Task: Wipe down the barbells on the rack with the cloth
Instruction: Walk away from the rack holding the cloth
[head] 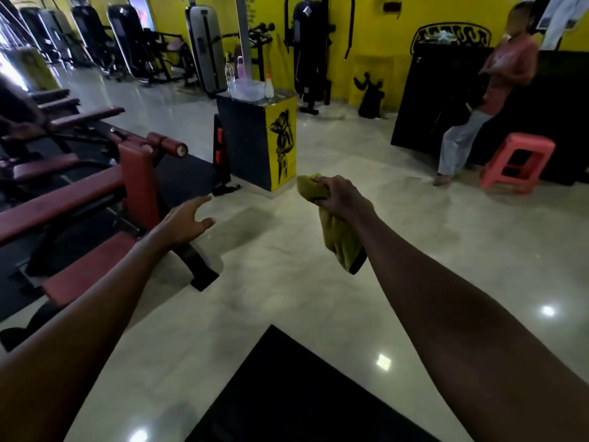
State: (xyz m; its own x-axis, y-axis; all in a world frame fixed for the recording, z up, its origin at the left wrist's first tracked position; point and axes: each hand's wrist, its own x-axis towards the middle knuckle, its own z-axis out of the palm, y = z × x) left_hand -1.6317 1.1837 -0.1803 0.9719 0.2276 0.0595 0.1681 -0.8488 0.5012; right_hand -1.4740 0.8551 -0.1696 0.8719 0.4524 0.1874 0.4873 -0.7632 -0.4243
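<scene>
Cloth [340, 241] is hanging from my gripping right hand [341, 196], mid-frame. My left hand [185, 222] is hovering loose and empty, with a red bench [63, 199] lying at left and a yellow-black pedestal [280, 138] standing ahead.

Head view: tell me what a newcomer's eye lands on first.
First the olive cloth, bunched in the right hand at centre. Next the left hand, open and holding nothing, beside the red bench on the left. Far right, a pink stool stands before a black counter.
</scene>
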